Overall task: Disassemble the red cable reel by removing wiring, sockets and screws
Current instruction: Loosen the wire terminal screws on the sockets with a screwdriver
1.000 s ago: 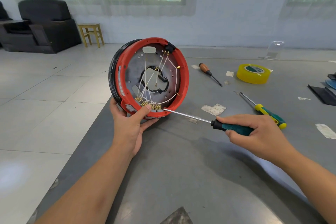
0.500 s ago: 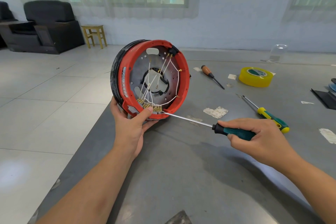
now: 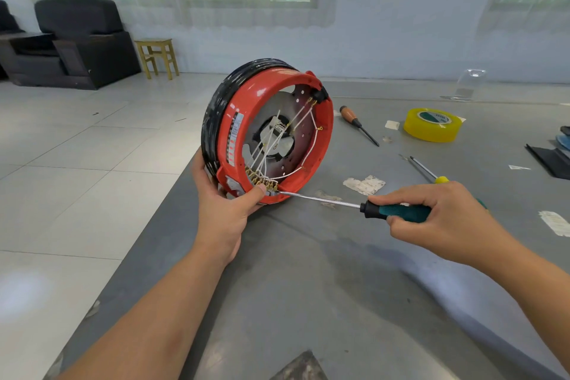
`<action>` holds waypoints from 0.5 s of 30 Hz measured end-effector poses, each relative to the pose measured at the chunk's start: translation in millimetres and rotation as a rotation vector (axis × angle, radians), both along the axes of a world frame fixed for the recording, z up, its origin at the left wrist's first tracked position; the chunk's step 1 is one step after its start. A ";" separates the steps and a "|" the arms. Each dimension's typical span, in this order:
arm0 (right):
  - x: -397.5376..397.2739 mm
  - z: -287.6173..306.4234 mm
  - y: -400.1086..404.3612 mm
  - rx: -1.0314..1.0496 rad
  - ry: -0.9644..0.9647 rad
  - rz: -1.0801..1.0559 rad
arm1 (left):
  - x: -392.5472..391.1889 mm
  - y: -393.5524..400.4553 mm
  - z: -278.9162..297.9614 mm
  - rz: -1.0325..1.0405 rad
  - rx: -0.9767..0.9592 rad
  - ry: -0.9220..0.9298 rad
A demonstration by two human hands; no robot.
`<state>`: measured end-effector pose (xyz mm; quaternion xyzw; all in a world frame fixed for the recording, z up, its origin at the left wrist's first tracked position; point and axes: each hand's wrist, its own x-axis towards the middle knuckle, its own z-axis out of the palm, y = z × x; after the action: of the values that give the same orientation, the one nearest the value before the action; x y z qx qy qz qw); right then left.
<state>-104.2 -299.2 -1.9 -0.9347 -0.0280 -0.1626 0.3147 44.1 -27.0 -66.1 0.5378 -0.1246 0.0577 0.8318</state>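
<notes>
The red cable reel (image 3: 279,83) stands on edge on the grey table (image 3: 308,287), its open side turned toward the right. Black cable is wound round its back. Inside, white wires (image 3: 290,129) run from a row of brass terminals (image 3: 262,182) at the bottom rim. My left hand (image 3: 225,210) grips the reel's lower rim, thumb beside the terminals. My right hand (image 3: 438,219) holds a green-and-black handled screwdriver (image 3: 394,211), whose tip touches the terminal row.
On the table behind lie a wooden-handled screwdriver (image 3: 354,122), a yellow tape roll (image 3: 436,125), a yellow-handled screwdriver (image 3: 427,171) partly behind my right hand, and black parts (image 3: 549,160) at the right edge. The table's left edge drops to a tiled floor.
My left hand has turned the reel so its open face points more to the right. The screwdriver tip stays at the terminal row.
</notes>
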 end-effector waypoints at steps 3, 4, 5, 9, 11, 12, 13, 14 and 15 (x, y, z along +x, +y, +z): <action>2.2 6.5 -1.8 0.052 0.072 -0.011 | -1.4 0.0 -0.1 -0.013 0.052 -0.008; 2.6 7.4 -2.0 0.066 0.085 -0.008 | -1.5 -0.2 -0.2 -0.014 0.067 -0.011; 2.5 7.8 -1.8 0.082 0.101 -0.001 | -1.6 -0.3 -0.4 -0.016 0.079 -0.014; -2.5 -1.6 2.7 0.201 0.129 0.004 | -1.7 -0.1 -1.1 -0.033 0.074 -0.008; -6.2 -9.2 5.7 0.177 0.087 -0.011 | -1.9 -0.3 -0.5 -0.037 0.068 0.000; -7.6 -12.9 6.6 0.145 0.055 -0.014 | -1.8 -0.5 -0.9 -0.037 0.068 0.000; -8.5 -16.7 6.7 0.106 0.016 -0.012 | -1.4 -0.5 -1.7 -0.034 0.064 0.000; -9.0 -20.5 6.4 0.067 -0.025 -0.010 | -0.7 -0.7 -2.5 -0.029 0.056 0.000; -9.3 -24.0 5.8 0.028 -0.061 -0.006 | -0.2 -0.7 -3.1 -0.023 0.046 0.004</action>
<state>-113.4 -293.4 -25.9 -0.9250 -0.0326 -0.1920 0.3262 43.9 -27.6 -69.2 0.5554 -0.1305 0.0441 0.8201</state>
